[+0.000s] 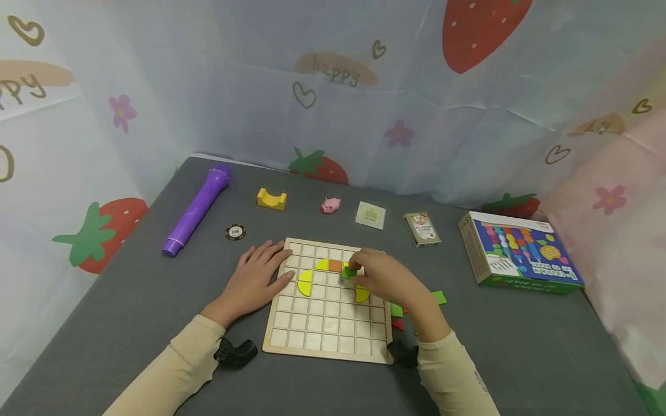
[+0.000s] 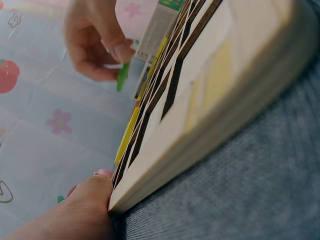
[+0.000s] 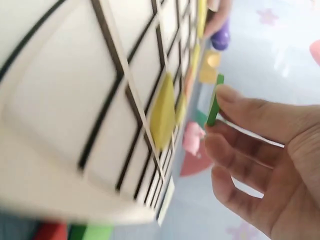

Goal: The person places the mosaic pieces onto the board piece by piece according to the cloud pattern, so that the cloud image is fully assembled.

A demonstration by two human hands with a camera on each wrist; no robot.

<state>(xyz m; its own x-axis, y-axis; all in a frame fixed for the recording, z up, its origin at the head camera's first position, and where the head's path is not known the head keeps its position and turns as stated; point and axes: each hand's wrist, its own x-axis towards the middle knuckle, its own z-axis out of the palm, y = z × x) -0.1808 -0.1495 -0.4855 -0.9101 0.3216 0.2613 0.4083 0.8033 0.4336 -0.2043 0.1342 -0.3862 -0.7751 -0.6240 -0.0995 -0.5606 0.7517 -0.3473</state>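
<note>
The person leaned over a wooden grid board (image 1: 329, 332) that lay flat on the grey tabletop (image 1: 130, 300). The right hand (image 1: 382, 278) pinched a small green piece (image 1: 349, 272) between thumb and fingertips, holding it on edge just above the board's upper rows, right beside an orange square (image 1: 335, 266) already seated in a cell. From the right wrist view the green piece (image 3: 214, 102) stood thin and upright in the fingertips (image 3: 227, 95), not yet lying in a cell. The left hand (image 1: 256, 279) lay spread and flat, fingers straight, resting partly on the tabletop and partly over the board's left edge; the left wrist view showed a finger (image 2: 90, 200) pressed against the board's corner. Yellow quarter-round pieces (image 1: 304, 282) sat in cells around the orange one. More loose pieces, green and red (image 1: 439, 297), lay on the tabletop just off the board's right side, partly hidden by the right forearm. Along the far side stood a purple marker (image 1: 196, 210), a yellow block (image 1: 271, 199), a pink pig figure (image 1: 330, 204), a poker chip (image 1: 235, 232), a card (image 1: 370, 215), a deck of cards (image 1: 422, 229) and a colourful box (image 1: 520, 254).
</note>
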